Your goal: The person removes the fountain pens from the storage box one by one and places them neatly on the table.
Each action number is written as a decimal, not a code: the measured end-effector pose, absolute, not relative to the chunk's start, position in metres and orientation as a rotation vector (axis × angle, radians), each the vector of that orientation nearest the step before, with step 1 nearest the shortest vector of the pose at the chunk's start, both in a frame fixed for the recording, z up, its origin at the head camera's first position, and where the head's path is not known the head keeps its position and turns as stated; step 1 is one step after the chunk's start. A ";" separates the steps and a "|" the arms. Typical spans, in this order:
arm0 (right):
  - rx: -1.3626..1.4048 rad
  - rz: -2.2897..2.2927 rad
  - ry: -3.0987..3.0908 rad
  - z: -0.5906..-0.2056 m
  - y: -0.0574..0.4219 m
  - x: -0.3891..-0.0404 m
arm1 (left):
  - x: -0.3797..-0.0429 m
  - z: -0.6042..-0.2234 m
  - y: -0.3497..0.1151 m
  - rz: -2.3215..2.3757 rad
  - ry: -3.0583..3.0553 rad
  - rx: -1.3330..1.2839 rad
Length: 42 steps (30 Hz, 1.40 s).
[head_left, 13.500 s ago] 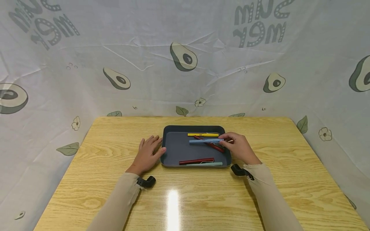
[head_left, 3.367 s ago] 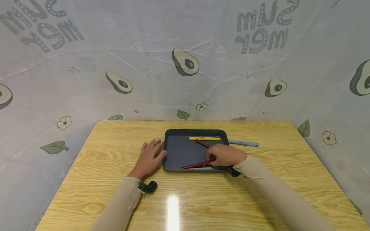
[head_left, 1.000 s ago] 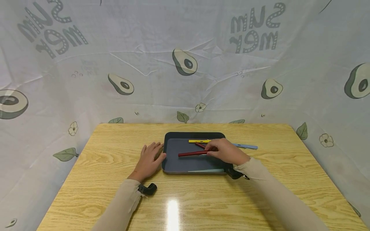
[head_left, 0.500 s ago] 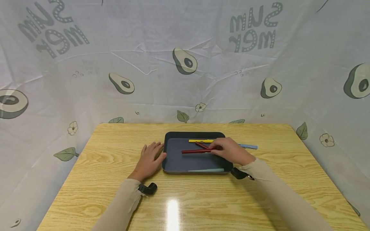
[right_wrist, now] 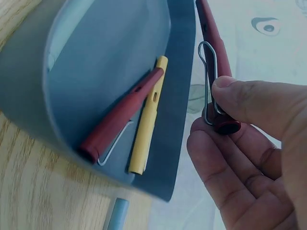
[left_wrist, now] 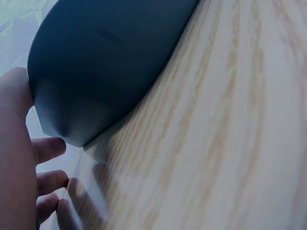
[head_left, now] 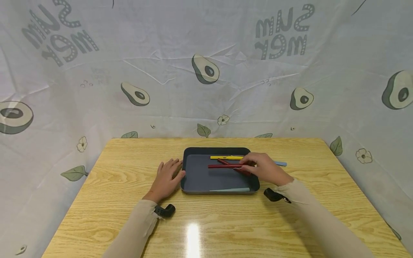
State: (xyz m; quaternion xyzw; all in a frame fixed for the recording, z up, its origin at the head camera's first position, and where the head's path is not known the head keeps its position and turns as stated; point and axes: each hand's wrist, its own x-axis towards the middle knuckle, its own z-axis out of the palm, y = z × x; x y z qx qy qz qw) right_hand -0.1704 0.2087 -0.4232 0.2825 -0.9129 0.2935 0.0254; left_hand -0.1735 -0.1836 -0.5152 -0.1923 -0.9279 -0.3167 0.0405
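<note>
My right hand [head_left: 266, 170] pinches a dark red pen [head_left: 222, 166] by its cap end, thumb against fingers. In the right wrist view its wire clip shows beside the thumb. The pen is raised over the dark grey tray [head_left: 195, 181], lying roughly level. Inside the tray are a second dark red pen [right_wrist: 112, 122], set diagonally, and a yellow pen [right_wrist: 145, 132] along the far side. A pale green pen [head_left: 233, 190] lies by the near wall. My left hand [head_left: 166, 179] rests at the tray's left side, fingers spread and thumb at the rim.
A light blue pen [head_left: 281, 163] lies on the wooden table [head_left: 226, 225] right of the tray, partly behind my right hand. A white curtain [head_left: 167, 100] with avocado prints hangs behind the table's far edge.
Since earlier, the blue pen left my right hand for the table. The red pen was lifted from the tray's near side and moved away from me, then rightward. My left hand stayed in place.
</note>
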 end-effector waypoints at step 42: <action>0.176 1.226 -2.637 -0.446 0.319 -0.185 | -0.197 -0.507 -0.192 -1.009 -2.865 -0.603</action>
